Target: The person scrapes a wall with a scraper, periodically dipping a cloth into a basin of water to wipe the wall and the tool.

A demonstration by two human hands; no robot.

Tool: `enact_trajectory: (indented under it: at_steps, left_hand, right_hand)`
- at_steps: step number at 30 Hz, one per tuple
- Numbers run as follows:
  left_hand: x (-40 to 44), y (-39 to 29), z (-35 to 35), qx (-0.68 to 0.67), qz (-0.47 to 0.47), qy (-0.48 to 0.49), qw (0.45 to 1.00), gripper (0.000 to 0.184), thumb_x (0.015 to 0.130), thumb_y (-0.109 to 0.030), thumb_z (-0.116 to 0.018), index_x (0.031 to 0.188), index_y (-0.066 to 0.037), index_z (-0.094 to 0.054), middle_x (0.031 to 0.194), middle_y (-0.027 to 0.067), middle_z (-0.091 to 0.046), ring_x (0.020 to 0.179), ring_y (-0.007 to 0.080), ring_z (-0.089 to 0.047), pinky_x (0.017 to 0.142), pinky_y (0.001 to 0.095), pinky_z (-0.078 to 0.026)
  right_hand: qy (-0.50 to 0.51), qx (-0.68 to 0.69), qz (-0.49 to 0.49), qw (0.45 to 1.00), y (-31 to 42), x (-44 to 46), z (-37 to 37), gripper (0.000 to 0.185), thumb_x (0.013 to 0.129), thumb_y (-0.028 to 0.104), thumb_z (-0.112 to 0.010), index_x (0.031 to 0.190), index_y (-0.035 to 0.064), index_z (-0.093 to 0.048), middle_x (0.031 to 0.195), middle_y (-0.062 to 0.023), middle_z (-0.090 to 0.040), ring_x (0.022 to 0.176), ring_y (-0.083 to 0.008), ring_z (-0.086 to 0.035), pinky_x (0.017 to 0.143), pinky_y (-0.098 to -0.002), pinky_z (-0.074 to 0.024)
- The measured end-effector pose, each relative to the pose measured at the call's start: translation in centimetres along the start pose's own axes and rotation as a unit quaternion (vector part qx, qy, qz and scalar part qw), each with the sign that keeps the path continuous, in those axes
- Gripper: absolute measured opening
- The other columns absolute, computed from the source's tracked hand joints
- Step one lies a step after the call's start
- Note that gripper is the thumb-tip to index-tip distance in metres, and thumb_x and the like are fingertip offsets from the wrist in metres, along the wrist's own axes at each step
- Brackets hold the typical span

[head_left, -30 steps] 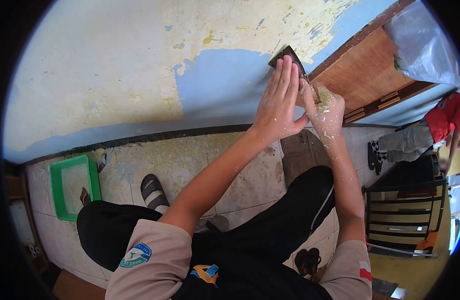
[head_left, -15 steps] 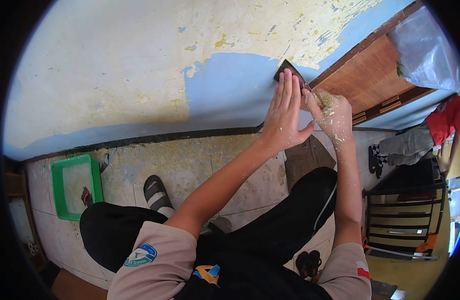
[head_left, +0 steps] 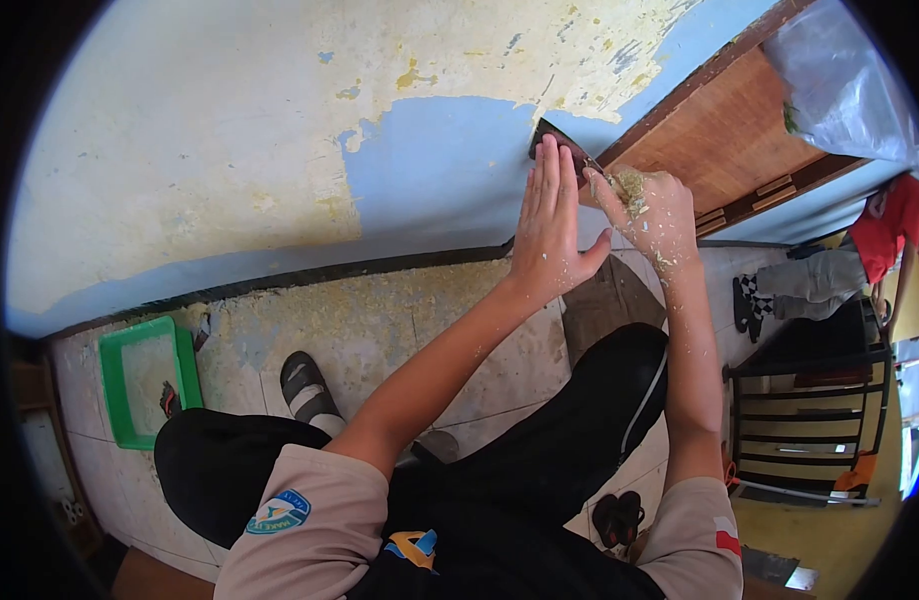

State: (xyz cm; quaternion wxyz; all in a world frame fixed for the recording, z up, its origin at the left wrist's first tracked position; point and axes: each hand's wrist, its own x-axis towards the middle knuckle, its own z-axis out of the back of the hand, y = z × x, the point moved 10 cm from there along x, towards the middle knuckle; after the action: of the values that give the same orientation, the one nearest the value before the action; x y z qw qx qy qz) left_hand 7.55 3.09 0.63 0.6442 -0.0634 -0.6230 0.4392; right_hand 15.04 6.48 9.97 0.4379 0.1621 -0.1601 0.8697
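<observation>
I have both arms stretched forward, the left one reaching across toward the right. My left hand (head_left: 557, 240) lies flat, fingers straight, thumb spread, its fingertips on the dark blade of the scraper (head_left: 582, 158). The scraper sits against the blue patch of the wall (head_left: 220, 130), close under the cream paint's ragged border. My right hand (head_left: 662, 220), speckled with flakes, has its grip curled around the scraper's near end, mostly hidden. A wooden panel (head_left: 715, 130) hems in the blade's right side; a plastic bag (head_left: 850, 90) overlaps its far corner. Flakes line the floor's (head_left: 490, 350) wall edge, with a green tray (head_left: 191, 365) near that edge's left end. Well off right stands another person (head_left: 895, 235) beyond a black rack (head_left: 800, 365).
</observation>
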Motion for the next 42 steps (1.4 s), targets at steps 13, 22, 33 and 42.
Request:
enact_trajectory:
  at_steps: [13,22,33,42]
  left_hand:
    - [-0.2,-0.5,0.5,-0.006,0.006,-0.009,1.000,0.114,0.075,-0.021,-0.080,0.155,0.015,-0.007,0.161,0.0399,-0.006,0.151,0.0531,-0.011,0.122,0.0569,-0.018]
    - [-0.3,-0.5,0.6,-0.014,0.001,-0.022,1.000,0.123,0.075,-0.021,-0.084,0.155,0.014,0.002,0.160,0.0427,0.007,0.150,0.0576,-0.001,0.121,0.0586,-0.016]
    - [-1.2,-0.2,0.9,-0.032,0.025,0.007,0.999,0.116,0.077,-0.022,-0.082,0.155,0.014,-0.004,0.162,0.0397,0.001,0.151,0.0538,-0.012,0.121,0.0578,-0.018]
    - [-0.2,-0.2,0.9,0.006,-0.016,0.016,1.000,0.108,0.077,-0.021,-0.081,0.155,0.013,-0.015,0.162,0.0368,-0.012,0.151,0.0511,-0.018,0.121,0.0580,-0.021]
  right_hand:
    - [-0.027,-0.021,0.019,0.999,0.8,-0.1,0.1,0.038,0.092,0.040,-0.068,0.068,0.0104,-0.069,0.058,-0.0140,-0.063,0.057,-0.0337,-0.066,0.051,-0.0415,-0.0526]
    - [0.038,-0.011,0.024,0.999,1.5,1.9,-1.5,0.046,0.095,0.044,-0.061,0.070,0.0068,-0.070,0.064,-0.0179,-0.066,0.064,-0.0365,-0.069,0.057,-0.0449,-0.0557]
    - [0.037,0.002,0.018,0.999,0.9,0.5,-0.4,0.043,0.094,0.043,-0.063,0.071,0.0076,-0.072,0.064,-0.0168,-0.066,0.065,-0.0358,-0.069,0.056,-0.0458,-0.0547]
    - [-0.003,0.054,-0.024,0.998,-0.4,0.1,-0.3,0.041,0.094,0.042,-0.064,0.071,0.0087,-0.072,0.064,-0.0164,-0.066,0.063,-0.0385,-0.066,0.056,-0.0457,-0.0537]
